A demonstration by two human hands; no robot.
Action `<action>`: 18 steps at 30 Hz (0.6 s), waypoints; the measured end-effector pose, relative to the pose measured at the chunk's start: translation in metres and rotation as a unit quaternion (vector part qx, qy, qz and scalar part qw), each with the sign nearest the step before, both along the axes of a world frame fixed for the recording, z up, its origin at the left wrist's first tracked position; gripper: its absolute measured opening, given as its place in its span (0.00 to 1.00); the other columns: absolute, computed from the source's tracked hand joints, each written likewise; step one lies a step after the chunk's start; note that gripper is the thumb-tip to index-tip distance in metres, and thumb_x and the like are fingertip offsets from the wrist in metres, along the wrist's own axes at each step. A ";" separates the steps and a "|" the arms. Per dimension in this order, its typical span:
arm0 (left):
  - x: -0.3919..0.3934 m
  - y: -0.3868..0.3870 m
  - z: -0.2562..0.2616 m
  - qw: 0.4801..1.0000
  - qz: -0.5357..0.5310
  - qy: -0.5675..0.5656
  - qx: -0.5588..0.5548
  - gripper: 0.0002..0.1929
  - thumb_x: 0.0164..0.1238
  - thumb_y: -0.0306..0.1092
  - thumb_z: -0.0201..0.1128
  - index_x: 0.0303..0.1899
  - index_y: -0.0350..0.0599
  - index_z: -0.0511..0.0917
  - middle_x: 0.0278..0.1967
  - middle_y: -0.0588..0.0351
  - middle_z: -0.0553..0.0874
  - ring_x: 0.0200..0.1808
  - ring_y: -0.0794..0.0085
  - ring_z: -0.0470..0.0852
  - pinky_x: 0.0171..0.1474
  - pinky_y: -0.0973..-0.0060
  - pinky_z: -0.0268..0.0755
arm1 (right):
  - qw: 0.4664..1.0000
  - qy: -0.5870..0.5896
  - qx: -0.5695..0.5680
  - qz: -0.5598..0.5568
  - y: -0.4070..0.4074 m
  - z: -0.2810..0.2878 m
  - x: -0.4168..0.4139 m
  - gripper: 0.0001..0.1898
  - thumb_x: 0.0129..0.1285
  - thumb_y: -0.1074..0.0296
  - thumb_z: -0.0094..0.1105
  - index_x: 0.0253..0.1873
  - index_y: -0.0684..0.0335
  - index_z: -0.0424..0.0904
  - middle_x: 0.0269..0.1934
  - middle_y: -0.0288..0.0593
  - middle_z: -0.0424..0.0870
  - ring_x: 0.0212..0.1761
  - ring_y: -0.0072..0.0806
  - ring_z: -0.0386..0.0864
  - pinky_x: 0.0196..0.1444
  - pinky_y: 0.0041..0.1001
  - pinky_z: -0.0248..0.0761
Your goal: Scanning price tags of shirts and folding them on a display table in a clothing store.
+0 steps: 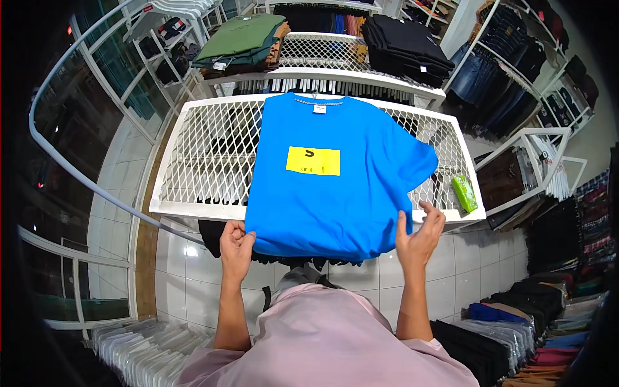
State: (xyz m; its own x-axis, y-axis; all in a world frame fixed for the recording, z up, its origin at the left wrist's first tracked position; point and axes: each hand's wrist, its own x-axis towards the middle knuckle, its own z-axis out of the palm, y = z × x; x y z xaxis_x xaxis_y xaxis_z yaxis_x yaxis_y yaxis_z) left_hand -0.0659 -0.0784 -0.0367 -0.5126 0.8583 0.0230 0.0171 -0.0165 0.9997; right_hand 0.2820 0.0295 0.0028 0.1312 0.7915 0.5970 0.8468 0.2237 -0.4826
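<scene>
A blue T-shirt (319,203) lies front up on a white metal mesh table (203,208), its neck away from me and its hem hanging over the near edge. Its left side runs straight, with that sleeve out of sight; the right sleeve spreads out over the mesh. A yellow printed rectangle marks the chest. My left hand (238,242) pinches the shirt's lower left edge between thumb and fingers. At the lower right edge, my right hand (420,232) has its thumb and fingers apart, the thumb beside or touching the fabric.
A green packet (464,194) lies at the table's right end. Folded green and brown shirts (242,38) and a black stack (406,48) sit on a white rack behind. A curved white rail (87,179) passes on the left. Plastic-wrapped garments (150,353) stand at the lower left.
</scene>
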 end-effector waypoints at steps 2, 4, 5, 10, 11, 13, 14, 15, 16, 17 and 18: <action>-0.001 -0.002 0.005 0.999 -0.007 -0.025 -0.039 0.06 0.75 0.24 0.66 0.45 0.35 0.76 0.29 0.65 0.80 0.29 0.90 0.71 0.33 0.87 0.63 | 0.998 -0.044 0.009 0.039 -0.003 0.002 -0.013 0.20 0.67 0.65 0.70 0.61 0.63 0.80 0.55 0.53 0.79 0.59 0.50 0.76 0.61 0.45 0.68; 0.003 0.002 0.002 0.999 -0.002 -0.033 -0.028 0.07 0.75 0.24 0.67 0.46 0.34 0.77 0.30 0.64 0.82 0.30 0.90 0.73 0.33 0.87 0.64 | 0.986 -0.135 -0.035 0.088 -0.004 -0.003 -0.020 0.17 0.68 0.60 0.70 0.58 0.61 0.87 0.58 0.51 0.81 0.62 0.47 0.76 0.62 0.46 0.67; 0.003 0.002 0.002 0.999 0.003 -0.039 -0.017 0.08 0.75 0.25 0.69 0.46 0.33 0.78 0.32 0.63 0.84 0.31 0.90 0.75 0.33 0.87 0.66 | 0.986 -0.136 -0.033 0.091 -0.002 -0.002 -0.026 0.17 0.68 0.60 0.70 0.58 0.61 0.87 0.58 0.51 0.81 0.62 0.47 0.76 0.62 0.46 0.67; -0.008 0.000 0.003 0.999 -0.007 0.016 -0.033 0.13 0.73 0.23 0.70 0.55 0.29 0.80 0.37 0.58 0.87 0.34 0.87 0.79 0.35 0.87 0.71 | 0.979 -0.005 -0.030 0.203 0.035 0.022 -0.104 0.14 0.66 0.60 0.72 0.49 0.64 0.89 0.47 0.51 0.87 0.51 0.48 0.83 0.55 0.44 0.74; -0.004 0.002 0.007 1.000 -0.024 -0.008 -0.015 0.16 0.74 0.21 0.69 0.59 0.28 0.80 0.40 0.56 0.87 0.37 0.85 0.82 0.39 0.87 0.75 | 0.967 0.036 -0.066 0.243 0.052 0.023 -0.125 0.15 0.66 0.59 0.72 0.49 0.65 0.89 0.45 0.53 0.88 0.47 0.50 0.85 0.52 0.44 0.76; 0.000 0.005 0.002 1.000 -0.021 -0.011 0.003 0.19 0.72 0.21 0.71 0.62 0.27 0.80 0.40 0.57 0.87 0.37 0.86 0.81 0.39 0.88 0.74 | 0.946 0.056 -0.106 0.300 0.091 0.020 -0.176 0.17 0.67 0.57 0.70 0.48 0.67 0.88 0.42 0.57 0.90 0.44 0.53 0.88 0.49 0.43 0.81; 0.003 0.008 0.001 0.999 -0.028 0.018 0.006 0.19 0.71 0.21 0.71 0.60 0.27 0.81 0.40 0.58 0.86 0.36 0.86 0.79 0.38 0.88 0.73 | 0.941 0.055 -0.146 0.301 0.111 0.016 -0.203 0.21 0.67 0.50 0.69 0.48 0.67 0.88 0.43 0.57 0.90 0.45 0.53 0.88 0.49 0.44 0.81; 0.006 0.011 0.003 0.998 -0.037 0.050 0.010 0.18 0.71 0.21 0.72 0.59 0.26 0.82 0.39 0.60 0.85 0.35 0.87 0.78 0.37 0.88 0.71 | 0.946 0.029 -0.145 0.287 0.129 0.014 -0.229 0.23 0.67 0.48 0.69 0.48 0.67 0.88 0.43 0.57 0.89 0.46 0.54 0.88 0.49 0.45 0.82; 0.009 0.014 0.004 0.994 -0.029 0.106 0.021 0.17 0.70 0.22 0.73 0.57 0.26 0.83 0.36 0.63 0.81 0.33 0.87 0.74 0.34 0.88 0.68 | 0.951 0.003 -0.144 0.273 0.145 0.011 -0.253 0.25 0.66 0.45 0.69 0.47 0.66 0.88 0.43 0.57 0.89 0.46 0.54 0.88 0.48 0.46 0.82; 0.018 0.018 0.018 0.991 -0.030 0.127 0.008 0.17 0.69 0.23 0.74 0.56 0.29 0.85 0.33 0.64 0.77 0.31 0.87 0.70 0.32 0.86 0.65 | 0.952 0.005 -0.137 0.272 0.160 0.008 -0.272 0.25 0.66 0.45 0.69 0.47 0.66 0.88 0.43 0.57 0.89 0.46 0.54 0.88 0.48 0.46 0.82; 0.019 0.019 0.021 0.986 -0.039 0.162 0.001 0.17 0.68 0.24 0.75 0.57 0.31 0.86 0.33 0.64 0.77 0.31 0.87 0.69 0.31 0.86 0.64 | 0.962 -0.027 -0.141 0.233 0.169 0.003 -0.296 0.25 0.65 0.44 0.69 0.47 0.66 0.88 0.43 0.58 0.89 0.46 0.55 0.89 0.47 0.48 0.82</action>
State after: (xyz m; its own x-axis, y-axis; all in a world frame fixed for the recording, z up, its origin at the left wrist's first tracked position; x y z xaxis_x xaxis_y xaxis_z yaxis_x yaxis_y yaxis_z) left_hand -0.0472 -0.0599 -0.0155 -0.4097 0.8949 0.1768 0.3350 -0.0327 0.9417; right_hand -0.0140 0.1987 0.0058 -0.3011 0.8886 0.3460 0.7120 0.4509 -0.5382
